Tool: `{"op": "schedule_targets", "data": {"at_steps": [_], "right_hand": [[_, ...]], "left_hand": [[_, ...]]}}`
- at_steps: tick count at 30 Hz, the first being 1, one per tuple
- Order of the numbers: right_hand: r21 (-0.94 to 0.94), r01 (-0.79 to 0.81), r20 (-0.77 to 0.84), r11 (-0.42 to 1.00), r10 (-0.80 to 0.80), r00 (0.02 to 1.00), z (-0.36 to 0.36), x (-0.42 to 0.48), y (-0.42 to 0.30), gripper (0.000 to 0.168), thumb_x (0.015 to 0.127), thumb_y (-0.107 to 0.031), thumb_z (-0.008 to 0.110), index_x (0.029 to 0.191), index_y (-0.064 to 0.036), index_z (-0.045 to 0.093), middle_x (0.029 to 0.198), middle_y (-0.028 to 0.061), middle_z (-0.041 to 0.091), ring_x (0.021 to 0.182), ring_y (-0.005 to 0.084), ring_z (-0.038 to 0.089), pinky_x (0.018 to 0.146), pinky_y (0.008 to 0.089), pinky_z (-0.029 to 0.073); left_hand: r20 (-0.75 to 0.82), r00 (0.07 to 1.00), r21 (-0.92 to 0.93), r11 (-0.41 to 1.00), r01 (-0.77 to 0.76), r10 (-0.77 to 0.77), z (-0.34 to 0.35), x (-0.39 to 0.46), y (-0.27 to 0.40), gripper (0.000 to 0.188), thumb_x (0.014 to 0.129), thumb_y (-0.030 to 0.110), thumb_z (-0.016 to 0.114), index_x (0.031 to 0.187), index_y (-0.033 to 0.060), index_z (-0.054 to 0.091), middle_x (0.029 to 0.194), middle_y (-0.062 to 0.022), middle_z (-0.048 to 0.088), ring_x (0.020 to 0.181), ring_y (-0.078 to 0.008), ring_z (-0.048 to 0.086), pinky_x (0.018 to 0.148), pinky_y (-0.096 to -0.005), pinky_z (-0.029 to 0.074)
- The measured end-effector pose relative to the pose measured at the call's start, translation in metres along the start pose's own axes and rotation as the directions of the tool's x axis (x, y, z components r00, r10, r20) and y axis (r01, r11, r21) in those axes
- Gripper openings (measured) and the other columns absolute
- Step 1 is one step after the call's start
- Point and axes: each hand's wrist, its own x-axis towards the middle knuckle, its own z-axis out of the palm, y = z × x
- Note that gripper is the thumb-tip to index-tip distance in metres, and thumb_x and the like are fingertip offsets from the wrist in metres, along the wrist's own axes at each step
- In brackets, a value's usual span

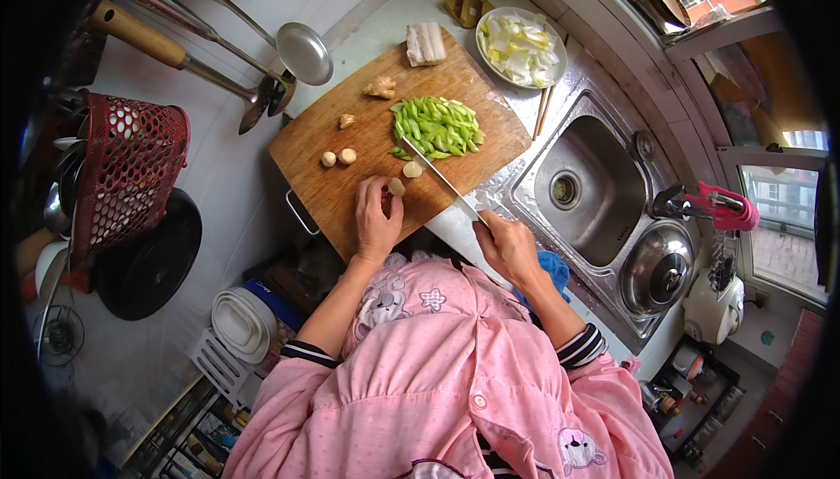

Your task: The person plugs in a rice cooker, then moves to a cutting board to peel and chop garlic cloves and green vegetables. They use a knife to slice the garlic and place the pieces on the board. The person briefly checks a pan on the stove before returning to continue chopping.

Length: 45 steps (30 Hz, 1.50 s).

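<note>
My right hand (508, 249) grips a kitchen knife (441, 176), its blade pointing up and left across the wooden cutting board (367, 190). The blade's tip meets the near edge of a pile of sliced green vegetable (436, 128). My left hand (379, 216) holds a small pale peeled piece (396, 187) between thumb and fingers, left of the blade. Another pale piece (412, 169) lies close beside the knife. Two round pale pieces (338, 158), a small ginger-like lump (346, 121), a larger knob of ginger (380, 87) and a pale block of fatty meat (425, 44) rest farther out.
A plate of cut yellow-white leaves (522, 49) stands beyond the board, with wooden chopsticks (543, 111) by it. At right is a steel sink (590, 184) with a pot lid (658, 269). Ladles (305, 54) and a red perforated basket (131, 170) hang at left.
</note>
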Motion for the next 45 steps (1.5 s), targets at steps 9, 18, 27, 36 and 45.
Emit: {"op": "schedule_targets", "data": {"at_steps": [9,18,27,36,45], "right_hand": [[-0.345,-0.083,-0.092,0.935,0.054,0.994,-0.009,-0.065,0.050,0.066,0.070,-0.014,0.078,0.131,-0.011,0.053,0.082,0.0083,0.058,0.075,0.0287,0.063,0.064,0.0403,0.049],[-0.268,-0.055,-0.250,0.962,-0.014,0.968,0.027,-0.082,0.100,0.075,0.068,-0.012,0.081,0.135,-0.008,0.049,0.095,0.0116,0.063,0.087,0.0321,0.061,0.075,0.0421,0.048],[-0.175,-0.026,-0.241,0.984,-0.017,0.970,0.034,-0.082,0.101,0.074,0.072,-0.008,0.078,0.138,-0.006,0.044,0.093,0.0151,0.061,0.086,0.0349,0.059,0.075,0.0438,0.046],[-0.156,-0.023,-0.234,0.988,-0.014,0.972,0.026,-0.079,0.093,0.068,0.073,-0.006,0.073,0.136,-0.005,0.045,0.092,0.0166,0.058,0.085,0.0356,0.058,0.074,0.0452,0.046],[-0.007,-0.161,-0.194,0.987,0.157,0.968,0.009,-0.079,0.059,0.043,0.080,-0.011,0.065,0.123,-0.008,0.059,0.090,0.0156,0.067,0.075,0.0319,0.065,0.065,0.0403,0.050]], "left_hand": [[0.041,0.998,0.061,0.997,0.049,-0.052,-0.003,0.005,0.000,0.034,0.083,0.003,0.069,0.114,0.0015,0.055,0.108,-0.0166,0.056,0.092,-0.0338,0.061,0.074,-0.0385,0.054],[0.124,0.983,-0.095,0.985,0.146,-0.134,-0.007,0.012,0.000,0.038,0.086,-0.005,0.062,0.123,0.0008,0.053,0.112,-0.0097,0.056,0.091,-0.0181,0.062,0.075,-0.0287,0.054],[0.391,0.860,-0.695,0.507,0.510,-0.329,-0.013,0.006,0.002,0.041,0.090,-0.007,0.061,0.128,-0.0027,0.047,0.116,-0.0072,0.055,0.107,-0.0151,0.058,0.098,-0.0287,0.048],[0.286,0.937,-0.471,0.822,0.319,-0.200,-0.010,-0.001,0.000,0.038,0.090,-0.006,0.059,0.127,-0.0014,0.054,0.119,-0.0079,0.054,0.106,-0.0170,0.059,0.092,-0.0294,0.050],[0.197,0.961,0.281,0.928,-0.245,0.194,-0.015,0.018,0.013,0.045,0.077,-0.010,0.060,0.121,-0.0005,0.057,0.119,-0.0156,0.054,0.109,-0.0362,0.050,0.096,-0.0401,0.044]]}}
